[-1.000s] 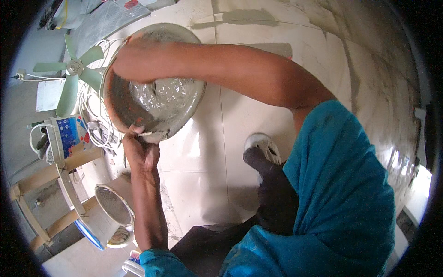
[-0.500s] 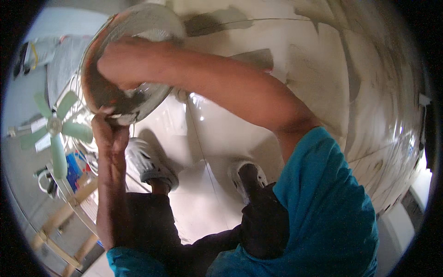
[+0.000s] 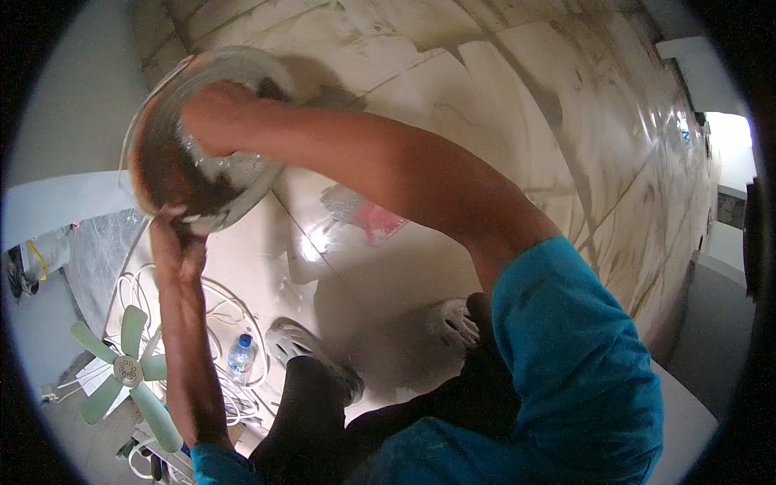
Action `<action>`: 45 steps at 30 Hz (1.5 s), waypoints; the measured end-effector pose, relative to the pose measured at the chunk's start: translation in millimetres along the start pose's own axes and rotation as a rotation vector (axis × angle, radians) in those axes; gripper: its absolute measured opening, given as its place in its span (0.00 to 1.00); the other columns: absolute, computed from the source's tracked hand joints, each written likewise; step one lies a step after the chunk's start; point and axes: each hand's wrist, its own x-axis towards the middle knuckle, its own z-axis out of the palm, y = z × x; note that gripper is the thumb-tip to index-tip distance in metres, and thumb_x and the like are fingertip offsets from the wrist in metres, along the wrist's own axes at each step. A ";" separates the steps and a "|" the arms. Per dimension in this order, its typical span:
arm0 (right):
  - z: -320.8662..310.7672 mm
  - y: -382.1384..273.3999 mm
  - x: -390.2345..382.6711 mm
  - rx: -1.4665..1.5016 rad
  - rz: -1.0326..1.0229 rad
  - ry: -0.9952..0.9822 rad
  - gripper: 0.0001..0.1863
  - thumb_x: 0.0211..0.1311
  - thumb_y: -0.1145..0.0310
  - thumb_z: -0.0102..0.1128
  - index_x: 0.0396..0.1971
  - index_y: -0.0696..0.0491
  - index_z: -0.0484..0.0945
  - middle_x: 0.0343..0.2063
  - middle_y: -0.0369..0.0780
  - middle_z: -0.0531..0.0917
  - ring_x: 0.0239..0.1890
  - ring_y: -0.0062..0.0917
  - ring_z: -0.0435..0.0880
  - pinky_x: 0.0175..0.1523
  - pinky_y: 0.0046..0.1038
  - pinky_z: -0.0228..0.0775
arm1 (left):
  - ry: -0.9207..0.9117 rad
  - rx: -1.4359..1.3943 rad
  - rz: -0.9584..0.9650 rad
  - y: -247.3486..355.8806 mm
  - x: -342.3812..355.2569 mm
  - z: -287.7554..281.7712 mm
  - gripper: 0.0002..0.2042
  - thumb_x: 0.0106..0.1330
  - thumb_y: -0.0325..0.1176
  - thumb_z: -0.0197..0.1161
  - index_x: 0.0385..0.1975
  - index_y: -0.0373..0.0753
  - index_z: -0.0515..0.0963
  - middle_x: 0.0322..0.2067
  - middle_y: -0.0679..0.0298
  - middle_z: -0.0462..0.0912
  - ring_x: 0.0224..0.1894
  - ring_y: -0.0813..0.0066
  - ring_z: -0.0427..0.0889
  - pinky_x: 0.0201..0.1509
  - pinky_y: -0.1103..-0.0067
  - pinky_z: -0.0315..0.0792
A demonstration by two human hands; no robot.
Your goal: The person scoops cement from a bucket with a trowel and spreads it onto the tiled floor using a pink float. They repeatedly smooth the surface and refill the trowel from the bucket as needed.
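Observation:
A round bucket [image 3: 242,212], its inside smeared grey and reddish brown, is tilted with its mouth toward me at the upper left. My left hand [image 3: 179,242] grips its near lower rim, the thumb over the edge. Inside the mouth is my right hand [image 3: 217,120], bent at the wrist. Its fingers are hidden and blurred, so whatever they may hold does not show. Wet grey matter glistens in the bucket below that hand. On the floor under my right forearm lies a flat red and grey thing [image 3: 380,221], partly covered by the arm.
A green-bladed fan [image 3: 128,370] stands at the lower left, near looped white cable [image 3: 234,303] and a clear water bottle [image 3: 240,360] with a blue cap. Large pale floor tiles [image 3: 501,105] carry grey smears. My shoes [image 3: 295,339] stand on the tiles.
My view has shifted, bringing the bottle and the red and grey thing into sight. The bucket sits slightly lower in view, still gripped by my left hand, with my right hand still inside it.

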 end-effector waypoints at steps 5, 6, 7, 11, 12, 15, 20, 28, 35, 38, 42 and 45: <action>13.6 32.5 20.6 0.099 0.219 0.029 0.13 0.47 0.62 0.67 0.30 0.55 0.85 0.30 0.50 0.85 0.34 0.42 0.85 0.44 0.40 0.76 | -0.042 -0.008 -0.079 -5.5 42.6 18.1 0.13 0.53 0.27 0.55 0.39 0.34 0.71 0.34 0.59 0.76 0.33 0.63 0.81 0.33 0.68 0.83; 15.2 43.6 25.0 0.089 0.173 0.067 0.15 0.49 0.58 0.68 0.32 0.52 0.85 0.31 0.48 0.85 0.35 0.41 0.85 0.45 0.39 0.76 | -0.080 -0.015 -0.075 -9.8 53.0 18.2 0.11 0.53 0.27 0.57 0.37 0.34 0.72 0.31 0.60 0.76 0.26 0.65 0.80 0.28 0.69 0.83; 12.3 32.7 30.1 0.068 0.178 0.127 0.15 0.51 0.56 0.69 0.35 0.50 0.84 0.32 0.48 0.85 0.38 0.42 0.84 0.47 0.39 0.74 | -0.049 -0.026 -0.044 -13.3 72.6 8.1 0.10 0.51 0.27 0.58 0.34 0.34 0.72 0.27 0.62 0.75 0.21 0.66 0.78 0.23 0.70 0.81; -4.0 36.7 34.0 -0.223 0.112 0.337 0.14 0.54 0.60 0.67 0.40 0.48 0.81 0.36 0.48 0.84 0.40 0.46 0.82 0.47 0.43 0.73 | 0.029 -0.218 -0.062 -0.4 83.1 32.9 0.13 0.52 0.24 0.56 0.37 0.24 0.71 0.28 0.54 0.75 0.22 0.65 0.77 0.19 0.63 0.75; -11.2 50.8 21.8 -0.268 0.118 0.318 0.15 0.54 0.61 0.67 0.40 0.49 0.81 0.36 0.48 0.83 0.40 0.47 0.82 0.46 0.43 0.73 | 0.073 -0.237 -0.051 -8.2 72.6 54.2 0.16 0.51 0.23 0.56 0.41 0.24 0.71 0.28 0.54 0.76 0.23 0.64 0.78 0.19 0.64 0.75; -25.9 67.8 2.9 -0.417 0.216 0.228 0.17 0.52 0.62 0.67 0.41 0.51 0.81 0.36 0.49 0.83 0.40 0.47 0.82 0.46 0.43 0.72 | 0.039 -0.259 0.010 -17.5 72.3 77.0 0.20 0.51 0.22 0.55 0.47 0.27 0.71 0.29 0.56 0.77 0.24 0.63 0.78 0.20 0.66 0.72; -30.4 72.0 0.1 -0.424 0.463 0.102 0.16 0.49 0.60 0.68 0.38 0.52 0.83 0.36 0.49 0.84 0.40 0.45 0.83 0.46 0.41 0.73 | 0.035 -0.126 0.029 -19.9 102.7 86.1 0.21 0.52 0.22 0.54 0.50 0.31 0.73 0.27 0.58 0.78 0.23 0.65 0.78 0.20 0.70 0.70; -18.2 71.9 27.7 -0.114 0.310 0.328 0.19 0.51 0.54 0.68 0.38 0.51 0.83 0.35 0.46 0.85 0.39 0.43 0.83 0.44 0.39 0.72 | 0.086 -0.182 -0.001 5.7 100.4 80.4 0.12 0.52 0.22 0.55 0.37 0.28 0.74 0.24 0.57 0.76 0.21 0.67 0.77 0.13 0.69 0.69; -46.2 99.2 42.0 -0.351 0.166 0.305 0.18 0.50 0.56 0.71 0.38 0.52 0.83 0.32 0.47 0.85 0.38 0.44 0.84 0.44 0.42 0.74 | 0.112 -0.020 0.003 12.8 133.1 66.5 0.11 0.49 0.21 0.57 0.33 0.24 0.71 0.24 0.58 0.71 0.17 0.65 0.73 0.12 0.69 0.71; -54.8 112.5 26.5 -0.232 0.327 0.108 0.20 0.49 0.55 0.70 0.37 0.53 0.83 0.31 0.49 0.84 0.37 0.45 0.84 0.46 0.42 0.74 | 0.135 -0.043 -0.002 18.6 131.1 88.5 0.12 0.50 0.20 0.56 0.35 0.24 0.70 0.27 0.57 0.72 0.21 0.63 0.74 0.16 0.66 0.74; -37.7 115.7 25.6 0.067 0.371 0.078 0.22 0.48 0.51 0.70 0.37 0.53 0.83 0.32 0.50 0.84 0.37 0.46 0.83 0.47 0.42 0.74 | 0.137 -0.016 0.028 20.6 130.2 97.7 0.11 0.51 0.20 0.55 0.35 0.25 0.71 0.29 0.54 0.73 0.22 0.60 0.76 0.20 0.64 0.76; -24.9 99.8 40.6 0.174 0.345 0.256 0.19 0.49 0.53 0.70 0.37 0.50 0.83 0.32 0.48 0.84 0.38 0.45 0.82 0.47 0.42 0.73 | 0.069 0.051 0.001 19.6 143.7 88.3 0.05 0.51 0.22 0.56 0.28 0.29 0.73 0.24 0.55 0.74 0.21 0.62 0.76 0.18 0.66 0.74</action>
